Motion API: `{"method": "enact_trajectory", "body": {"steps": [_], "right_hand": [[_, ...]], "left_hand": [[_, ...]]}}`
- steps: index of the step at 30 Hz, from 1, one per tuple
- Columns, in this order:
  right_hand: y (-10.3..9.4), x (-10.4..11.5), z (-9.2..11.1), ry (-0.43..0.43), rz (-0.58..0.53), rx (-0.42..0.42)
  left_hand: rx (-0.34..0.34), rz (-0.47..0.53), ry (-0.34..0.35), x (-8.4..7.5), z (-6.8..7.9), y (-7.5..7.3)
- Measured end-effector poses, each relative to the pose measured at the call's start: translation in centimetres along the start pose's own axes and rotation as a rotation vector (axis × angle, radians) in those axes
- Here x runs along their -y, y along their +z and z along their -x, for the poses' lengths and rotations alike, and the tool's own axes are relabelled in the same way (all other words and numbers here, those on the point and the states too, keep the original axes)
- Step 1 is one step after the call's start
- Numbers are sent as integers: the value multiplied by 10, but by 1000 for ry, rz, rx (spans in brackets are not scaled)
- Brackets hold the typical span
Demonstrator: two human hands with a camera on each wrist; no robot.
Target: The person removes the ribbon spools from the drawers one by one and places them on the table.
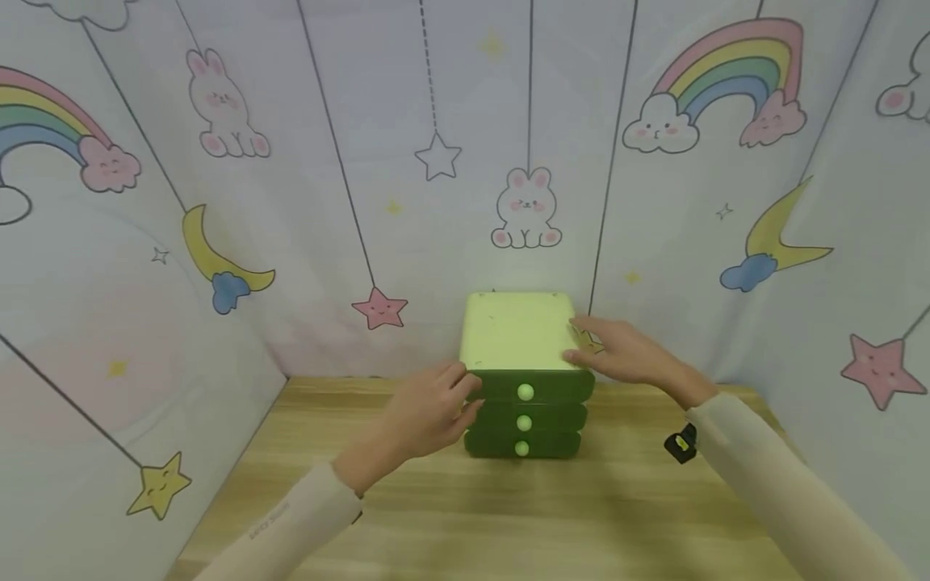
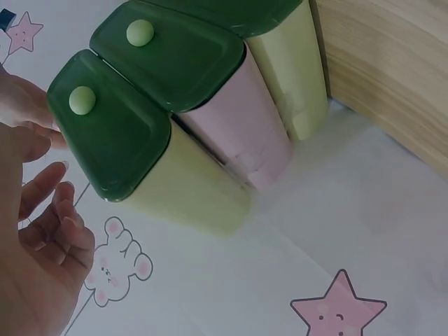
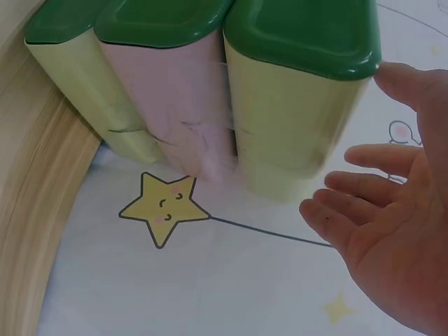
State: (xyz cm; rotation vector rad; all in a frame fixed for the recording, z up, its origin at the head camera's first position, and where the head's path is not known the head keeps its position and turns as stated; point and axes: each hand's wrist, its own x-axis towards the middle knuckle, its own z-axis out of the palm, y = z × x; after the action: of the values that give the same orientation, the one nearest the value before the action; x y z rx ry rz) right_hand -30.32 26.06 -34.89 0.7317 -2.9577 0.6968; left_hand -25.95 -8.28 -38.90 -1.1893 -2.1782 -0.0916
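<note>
A small three-drawer storage box (image 1: 517, 332) stands on the wooden table against the back wall. It has a pale green top, dark green drawer fronts and round pale knobs (image 1: 525, 392). From the side, the middle tier (image 2: 241, 129) looks pink and the other two pale green. My left hand (image 1: 429, 413) is at the box's upper left front corner, fingers loosely bent, holding nothing. Along the upper right side, my right hand (image 1: 623, 352) has its fingers extended. In the right wrist view its thumb (image 3: 404, 80) is at the top front's edge; whether it touches cannot be told.
The wood-grain table (image 1: 407, 516) spreads in front of the box. Pale cloth walls (image 1: 305, 202) printed with rabbits, stars, moons and rainbows enclose the back and both sides. A small black device (image 1: 680, 444) with a yellow mark sits beside the right sleeve.
</note>
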Motion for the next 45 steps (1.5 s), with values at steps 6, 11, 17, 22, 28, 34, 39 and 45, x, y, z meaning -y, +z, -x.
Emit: {"method": "enact_trajectory", "body": {"steps": [6, 11, 17, 22, 28, 34, 39, 45], "right_hand": [[3, 7, -9, -32, 14, 15], [4, 14, -19, -51, 55, 22], [6, 14, -29, -45, 118, 66], [9, 13, -34, -27, 110, 132], [10, 8, -37, -43, 112, 181], [10, 2, -41, -68, 132, 210], [12, 4, -41, -81, 168, 217], [11, 3, -42, -96, 245, 213]], "left_hand": [[16, -26, 61, -12, -9, 7], [27, -58, 73, -19, -17, 11], [43, -94, 102, -31, -28, 18], [61, -143, 122, -41, -32, 24], [68, -200, 104, -49, -40, 31], [113, -273, 107, -55, -47, 34], [110, -324, 110, -56, -44, 39], [99, -389, 109, -56, -43, 44]]}}
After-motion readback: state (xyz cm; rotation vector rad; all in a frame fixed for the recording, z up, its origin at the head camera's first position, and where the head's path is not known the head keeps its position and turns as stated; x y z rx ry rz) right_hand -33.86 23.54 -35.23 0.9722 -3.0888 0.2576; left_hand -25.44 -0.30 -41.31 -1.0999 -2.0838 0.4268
